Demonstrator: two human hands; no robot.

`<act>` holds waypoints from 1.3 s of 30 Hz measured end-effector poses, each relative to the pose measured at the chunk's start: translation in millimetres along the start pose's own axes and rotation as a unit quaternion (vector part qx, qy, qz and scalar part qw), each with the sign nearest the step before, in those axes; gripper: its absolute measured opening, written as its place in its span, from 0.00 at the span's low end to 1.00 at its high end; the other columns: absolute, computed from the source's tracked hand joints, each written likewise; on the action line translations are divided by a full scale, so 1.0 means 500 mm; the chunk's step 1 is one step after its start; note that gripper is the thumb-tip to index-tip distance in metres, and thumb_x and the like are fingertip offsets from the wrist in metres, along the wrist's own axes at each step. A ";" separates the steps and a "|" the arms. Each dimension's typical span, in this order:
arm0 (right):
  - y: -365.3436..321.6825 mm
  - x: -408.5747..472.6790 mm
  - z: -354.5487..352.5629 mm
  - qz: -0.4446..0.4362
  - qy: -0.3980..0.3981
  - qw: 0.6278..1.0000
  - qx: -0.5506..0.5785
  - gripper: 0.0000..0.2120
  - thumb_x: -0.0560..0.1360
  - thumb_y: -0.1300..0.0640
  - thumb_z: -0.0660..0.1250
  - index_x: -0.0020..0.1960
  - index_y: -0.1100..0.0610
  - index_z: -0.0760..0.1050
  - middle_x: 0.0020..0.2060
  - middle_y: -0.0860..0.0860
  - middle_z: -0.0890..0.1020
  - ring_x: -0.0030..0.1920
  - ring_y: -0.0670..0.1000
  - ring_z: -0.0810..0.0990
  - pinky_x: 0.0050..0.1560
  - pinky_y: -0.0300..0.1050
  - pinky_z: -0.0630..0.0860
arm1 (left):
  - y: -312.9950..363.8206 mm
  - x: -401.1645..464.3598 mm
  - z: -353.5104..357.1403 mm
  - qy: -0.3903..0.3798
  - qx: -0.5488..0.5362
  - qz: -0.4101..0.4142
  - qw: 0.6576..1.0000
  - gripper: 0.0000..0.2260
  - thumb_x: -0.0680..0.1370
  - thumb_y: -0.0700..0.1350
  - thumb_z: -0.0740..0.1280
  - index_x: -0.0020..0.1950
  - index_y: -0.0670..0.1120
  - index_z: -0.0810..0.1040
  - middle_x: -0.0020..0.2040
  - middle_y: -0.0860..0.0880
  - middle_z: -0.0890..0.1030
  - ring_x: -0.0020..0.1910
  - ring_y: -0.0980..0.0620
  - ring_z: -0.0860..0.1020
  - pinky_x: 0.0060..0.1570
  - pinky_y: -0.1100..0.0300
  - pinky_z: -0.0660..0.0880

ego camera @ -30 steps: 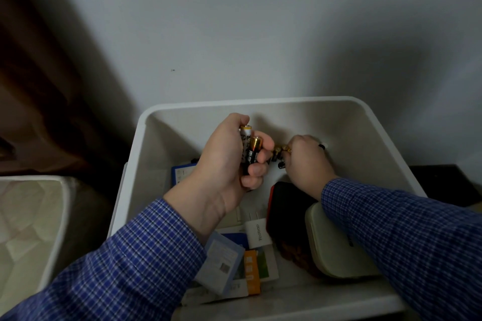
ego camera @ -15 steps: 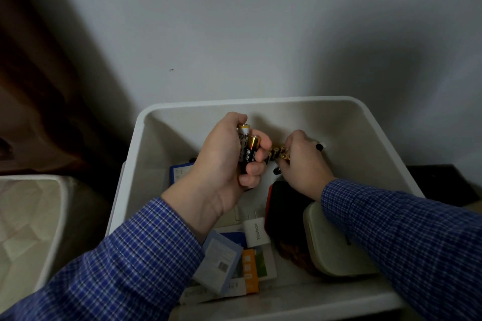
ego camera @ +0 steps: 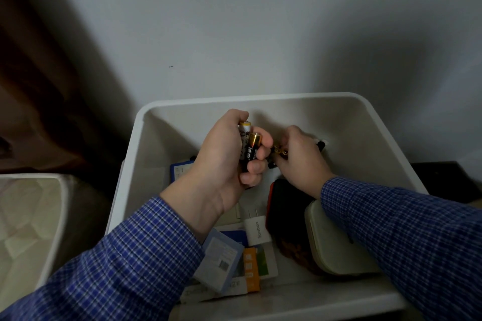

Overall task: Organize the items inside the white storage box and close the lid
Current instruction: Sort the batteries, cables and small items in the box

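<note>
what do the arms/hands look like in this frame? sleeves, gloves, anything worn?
Both hands, left hand and right hand, are bare: no gloves, and no rings or watch show. Both arms wear long sleeves of blue checked shirt cloth with fine white and dark lines, the cuffs ending at the wrists.

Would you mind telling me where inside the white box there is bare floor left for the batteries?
Bare floor shows at the white storage box far left, between its left wall and the blue card, and at the far right beyond the right hand. The near half is crowded: charger, packets, cream case.
</note>
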State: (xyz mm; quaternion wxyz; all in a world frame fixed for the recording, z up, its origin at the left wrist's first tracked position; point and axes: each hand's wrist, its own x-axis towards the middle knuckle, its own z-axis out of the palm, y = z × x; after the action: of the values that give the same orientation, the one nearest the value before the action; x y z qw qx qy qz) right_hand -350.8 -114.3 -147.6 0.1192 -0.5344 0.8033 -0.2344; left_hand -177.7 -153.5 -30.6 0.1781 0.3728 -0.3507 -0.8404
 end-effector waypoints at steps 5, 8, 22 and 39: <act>0.004 -0.001 0.003 -0.004 0.000 1.000 -0.005 0.14 0.72 0.57 0.74 0.49 0.53 0.68 0.44 0.51 0.78 0.43 0.52 0.78 0.42 0.46 0.73 | -0.001 -0.001 -0.001 0.001 0.001 0.000 1.000 0.24 0.81 0.53 0.52 0.31 0.42 0.73 0.28 0.47 0.66 0.21 0.53 0.60 0.20 0.69 0.52; 0.006 -0.002 0.004 0.003 -0.007 1.000 0.000 0.16 0.72 0.57 0.75 0.48 0.52 0.67 0.44 0.50 0.78 0.42 0.51 0.78 0.40 0.43 0.70 | 0.000 -0.001 0.000 0.002 0.000 0.000 1.000 0.24 0.81 0.53 0.52 0.31 0.42 0.73 0.28 0.47 0.66 0.21 0.53 0.60 0.20 0.69 0.52; 0.010 -0.004 0.000 0.065 -0.028 0.997 0.012 0.13 0.69 0.59 0.74 0.47 0.55 0.70 0.43 0.55 0.81 0.42 0.56 0.80 0.44 0.51 0.80 | 0.000 0.002 0.000 0.005 -0.001 -0.004 1.000 0.24 0.81 0.53 0.52 0.31 0.42 0.73 0.28 0.47 0.66 0.20 0.54 0.60 0.19 0.70 0.53; 0.012 -0.003 -0.003 0.141 -0.037 0.989 0.036 0.17 0.66 0.62 0.74 0.44 0.52 0.67 0.42 0.53 0.80 0.43 0.54 0.80 0.46 0.52 0.80 | -0.001 -0.001 0.002 0.009 0.000 -0.003 1.000 0.24 0.81 0.53 0.52 0.30 0.42 0.72 0.28 0.47 0.66 0.21 0.53 0.60 0.21 0.69 0.52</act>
State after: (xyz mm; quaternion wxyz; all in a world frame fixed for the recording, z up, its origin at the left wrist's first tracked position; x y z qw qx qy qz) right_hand -355.7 -110.7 -149.3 0.2001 -0.4197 0.8564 -0.2243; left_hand -178.2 -152.7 -30.2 0.1787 0.3813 -0.3480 -0.8376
